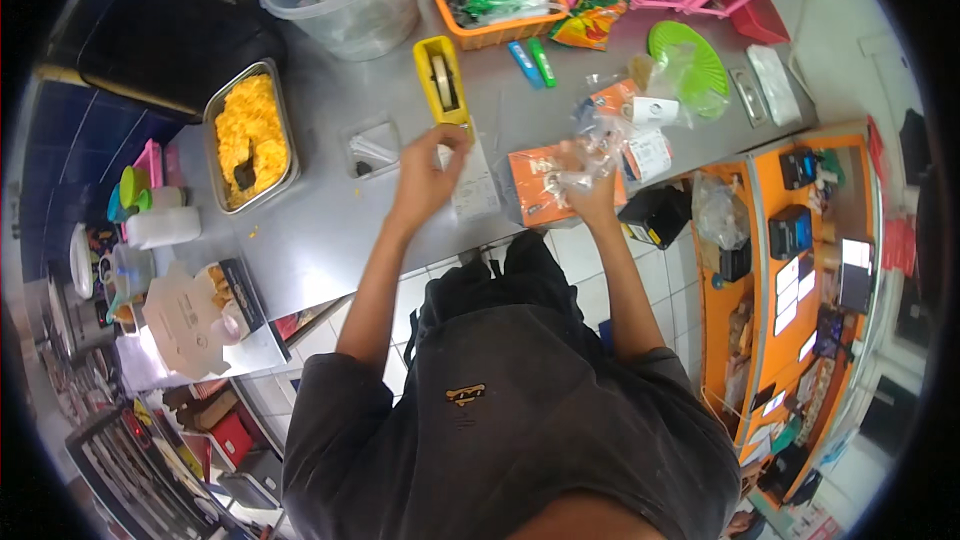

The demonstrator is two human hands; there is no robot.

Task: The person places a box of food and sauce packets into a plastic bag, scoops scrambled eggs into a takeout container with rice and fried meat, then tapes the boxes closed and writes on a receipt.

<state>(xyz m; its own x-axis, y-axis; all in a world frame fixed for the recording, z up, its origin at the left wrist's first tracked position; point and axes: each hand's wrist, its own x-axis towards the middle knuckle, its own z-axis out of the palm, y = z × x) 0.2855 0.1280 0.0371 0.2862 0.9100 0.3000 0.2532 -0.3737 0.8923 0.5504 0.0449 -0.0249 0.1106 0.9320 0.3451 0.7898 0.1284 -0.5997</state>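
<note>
My left hand (429,176) reaches to the front end of a yellow tape dispenser (421,64), thumb and forefinger curled together at its cutting edge. Whether tape is between the fingertips cannot be made out. The dispenser holds a roll of clear tape (442,81). My right hand (591,191) grips the gathered top of a clear plastic bag (600,154). Inside that bag lies an orange printed box (536,184), flat near the counter's front edge. A long paper receipt (474,187) lies between my hands, partly behind the left one.
Behind the right hand sits another bagged orange box (615,97) with a printed slip (649,154). A metal pan of shredded yellow food (251,127) stands left on the steel counter (322,240). Blue (525,64) and green markers (541,62) lie before an orange basket (495,35).
</note>
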